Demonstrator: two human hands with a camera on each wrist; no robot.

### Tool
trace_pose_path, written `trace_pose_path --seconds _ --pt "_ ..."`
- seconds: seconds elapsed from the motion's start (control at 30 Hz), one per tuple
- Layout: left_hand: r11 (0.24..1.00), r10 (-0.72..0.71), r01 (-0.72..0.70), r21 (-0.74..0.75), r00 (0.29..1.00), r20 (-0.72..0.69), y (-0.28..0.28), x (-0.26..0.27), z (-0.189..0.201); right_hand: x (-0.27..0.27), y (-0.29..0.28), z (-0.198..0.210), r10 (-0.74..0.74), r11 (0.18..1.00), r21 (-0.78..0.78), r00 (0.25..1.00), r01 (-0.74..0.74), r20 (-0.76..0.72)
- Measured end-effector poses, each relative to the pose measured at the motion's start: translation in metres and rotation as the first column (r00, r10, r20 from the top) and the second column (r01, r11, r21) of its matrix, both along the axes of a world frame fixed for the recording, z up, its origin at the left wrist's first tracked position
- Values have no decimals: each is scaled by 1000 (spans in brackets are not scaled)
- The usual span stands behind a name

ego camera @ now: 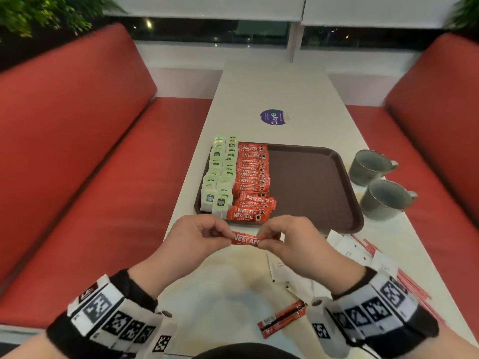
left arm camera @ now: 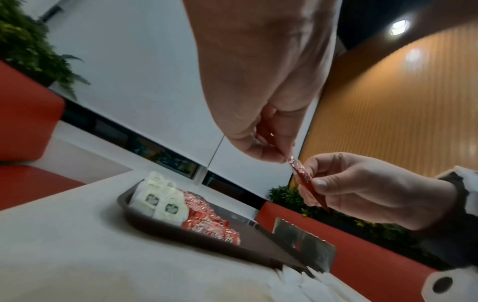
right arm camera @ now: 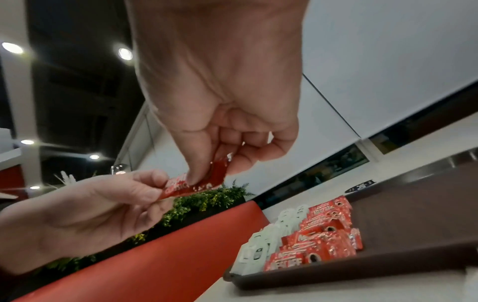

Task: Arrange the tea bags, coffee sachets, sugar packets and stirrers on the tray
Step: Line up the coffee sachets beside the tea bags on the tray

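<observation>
Both hands hold one red coffee sachet [ego camera: 245,240] by its ends: the left hand [ego camera: 197,237] pinches the left end between thumb and forefinger, the right hand [ego camera: 287,242] pinches the right end the same way, the other fingers curled loosely. The sachet hangs level in the air, label up, just short of the near rim of the brown tray [ego camera: 311,187].

On the tray, the tea bags [ego camera: 219,177] fill the left edge in two overlapping columns. Beside them, towards the tray's middle, runs a column of coffee sachets [ego camera: 252,180], its nearest few lying slightly askew. The right part of the tray is bare.

The step in hand looks like squaring up this sachet to add it to that column. To do it well, keep it flat and taut, label up and parallel to the others, and lay it at the near end, overlapping like the rest, without nudging the crooked ones further.

Off the tray, near its right corner, lie white sugar packets [ego camera: 350,251] and red stirrers [ego camera: 412,286]; another red sachet [ego camera: 281,320] lies on the table [ego camera: 272,84] nearer the person.
</observation>
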State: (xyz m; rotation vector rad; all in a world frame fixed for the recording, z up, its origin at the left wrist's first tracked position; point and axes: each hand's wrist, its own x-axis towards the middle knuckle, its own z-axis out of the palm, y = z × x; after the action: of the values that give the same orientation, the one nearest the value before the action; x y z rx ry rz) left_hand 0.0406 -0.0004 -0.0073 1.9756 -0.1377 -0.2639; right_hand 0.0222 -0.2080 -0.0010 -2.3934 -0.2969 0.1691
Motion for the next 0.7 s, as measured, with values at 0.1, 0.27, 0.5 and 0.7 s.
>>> trace_pose_path --seconds 0.1,0.27,0.5,0.7 --pt "995 98 -98 7 995 10 15 9 -10 28 -8 -6 -64 997 -46 996 62 -62" --pt "989 6 -3 148 1000 -23 38 0 -28 81 -8 -42 -223 956 -209 973 207 -54" --pt "986 76 -53 159 986 -147 39 -26 -48 103 17 -67 -176 873 -473 981 118 -81" --pt "968 -21 52 247 992 -124 22 -30 -58 106 25 -64 -79 797 -603 995 27 -59"
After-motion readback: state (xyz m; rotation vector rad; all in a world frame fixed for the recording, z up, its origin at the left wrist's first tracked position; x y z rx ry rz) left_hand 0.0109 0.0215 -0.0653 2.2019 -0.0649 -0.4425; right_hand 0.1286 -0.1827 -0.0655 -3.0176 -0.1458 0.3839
